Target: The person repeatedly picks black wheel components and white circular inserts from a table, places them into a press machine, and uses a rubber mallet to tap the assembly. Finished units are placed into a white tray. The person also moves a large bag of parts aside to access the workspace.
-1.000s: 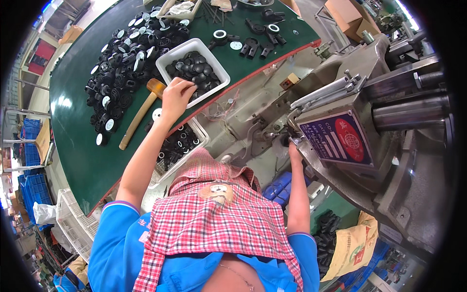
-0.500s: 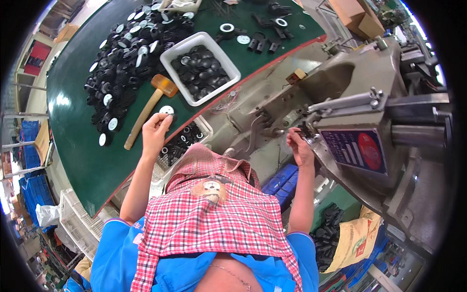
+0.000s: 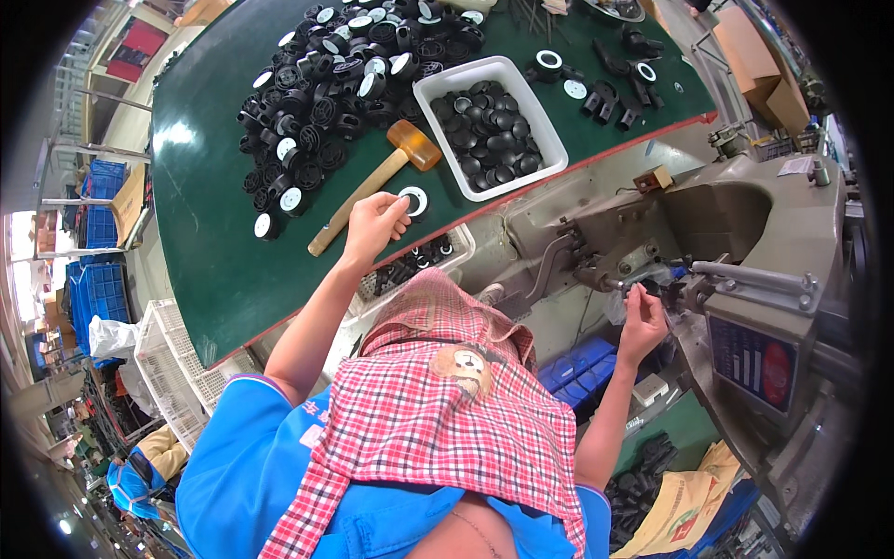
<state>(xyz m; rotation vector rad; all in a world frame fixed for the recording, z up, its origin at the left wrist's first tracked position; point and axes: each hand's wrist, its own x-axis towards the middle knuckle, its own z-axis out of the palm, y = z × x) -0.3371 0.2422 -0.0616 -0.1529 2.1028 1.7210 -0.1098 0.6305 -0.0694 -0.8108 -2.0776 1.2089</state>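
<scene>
My left hand [image 3: 376, 226] is at the near edge of the green table, fingers curled, the tips against a black wheel [image 3: 421, 202] with a white ring on its face. A mallet [image 3: 372, 182] with an amber head and wooden handle lies just beyond that hand. Over at the machine [image 3: 745, 279] on the right, my right hand [image 3: 644, 326] is closed in a pinch. A small black part [image 3: 649, 288] shows at its fingertips, beside the machine's metal fittings; its exact kind is unclear.
A white bin [image 3: 561, 172] of black domed caps stands on the green table [image 3: 200, 242]. Many black wheels [image 3: 321, 112] are heaped at the far left. Below the table edge sits a white crate [image 3: 463, 244] of black parts. A yellow sack [image 3: 684, 503] lies at lower right.
The whole view has swung, shifting the table and machine rightward in the picture. My left hand stays by the wheel, whose white ring shows more fully. The black part at my right fingertips is clearer.
</scene>
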